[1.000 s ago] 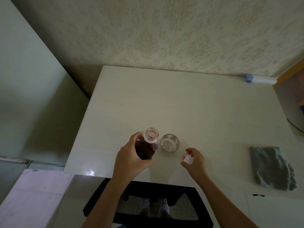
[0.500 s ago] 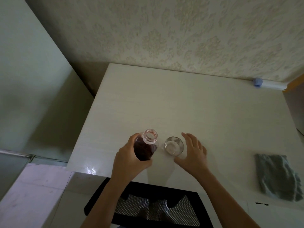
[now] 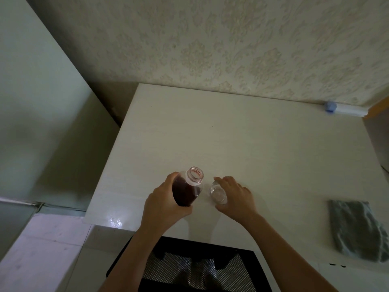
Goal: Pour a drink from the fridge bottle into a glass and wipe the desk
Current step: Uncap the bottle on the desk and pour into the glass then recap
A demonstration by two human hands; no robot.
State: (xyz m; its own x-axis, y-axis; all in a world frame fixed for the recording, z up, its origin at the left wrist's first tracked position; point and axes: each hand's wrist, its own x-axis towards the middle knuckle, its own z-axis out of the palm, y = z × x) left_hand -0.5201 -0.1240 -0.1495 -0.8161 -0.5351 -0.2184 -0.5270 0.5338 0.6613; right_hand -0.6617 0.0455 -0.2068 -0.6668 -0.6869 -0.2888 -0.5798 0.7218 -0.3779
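1. My left hand point(image 3: 166, 204) wraps its fingers around the uncapped bottle point(image 3: 188, 189) of dark drink, near the surface's point(image 3: 242, 140) front edge.
2. My right hand point(image 3: 236, 197) curls around the empty glass point(image 3: 216, 191), just beside the bottle.
3. A grey cloth point(image 3: 357, 228) lies well apart, to the right.

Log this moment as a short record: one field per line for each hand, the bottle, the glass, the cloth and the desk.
left hand: wrapped around the bottle
right hand: closed on the glass from its right side
bottle: uncapped, dark drink inside, mouth up
glass: clear, looks empty, just right of the bottle
cloth: grey, crumpled, untouched, on the right side of the desk
desk: pale top, no spill visible
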